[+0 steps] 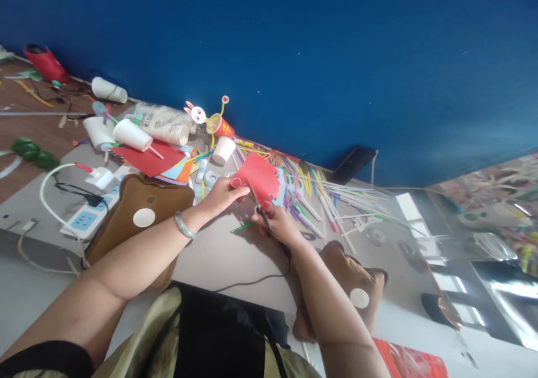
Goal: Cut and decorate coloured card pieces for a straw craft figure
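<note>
Wall [269, 59] dk blue; paper [259, 177] red; cushions [138, 213] brn w/ white circles.

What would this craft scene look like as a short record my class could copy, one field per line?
Left hand: pinches red paper between thumb and fingers
Right hand: holds dark-handled scissors at the paper's lower edge
Paper edge: jagged on the right side
Left wrist: pale bracelet
Beside right hand: thin green stick
Left side: white cups, power strip
Behind: cup figure with rabbit face
Background: blue wall
</note>
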{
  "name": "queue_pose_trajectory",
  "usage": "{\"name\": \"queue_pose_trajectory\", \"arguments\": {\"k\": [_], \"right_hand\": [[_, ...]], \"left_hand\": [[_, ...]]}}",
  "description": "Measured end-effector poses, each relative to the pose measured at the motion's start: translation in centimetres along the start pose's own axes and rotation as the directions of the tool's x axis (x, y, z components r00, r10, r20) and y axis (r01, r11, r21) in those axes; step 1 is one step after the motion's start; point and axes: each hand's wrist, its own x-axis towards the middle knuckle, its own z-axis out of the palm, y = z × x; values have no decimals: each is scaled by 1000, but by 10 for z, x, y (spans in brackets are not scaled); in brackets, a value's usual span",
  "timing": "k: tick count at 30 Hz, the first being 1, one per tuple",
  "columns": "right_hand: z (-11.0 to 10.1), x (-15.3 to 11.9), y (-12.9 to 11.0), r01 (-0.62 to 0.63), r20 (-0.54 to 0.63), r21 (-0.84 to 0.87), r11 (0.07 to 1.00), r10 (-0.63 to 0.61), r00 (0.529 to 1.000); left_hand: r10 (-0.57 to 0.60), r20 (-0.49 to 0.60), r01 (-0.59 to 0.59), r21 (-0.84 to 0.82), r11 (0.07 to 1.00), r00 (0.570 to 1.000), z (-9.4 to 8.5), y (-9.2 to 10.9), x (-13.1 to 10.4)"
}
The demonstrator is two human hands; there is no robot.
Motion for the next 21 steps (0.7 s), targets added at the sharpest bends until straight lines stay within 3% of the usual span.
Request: {"name": "queue_pose_trajectory", "arguments": {"k": [8,21], "right_hand": [[-7,-3,-2,-11,75,-93,996,18,997],[-7,-5,-8,23,101,-29,999,-20,995]], "left_hand": [[14,95,-18,44,999,995,-7,9,-1],[36,133,-42,47,998,991,-11,7,1]]}}
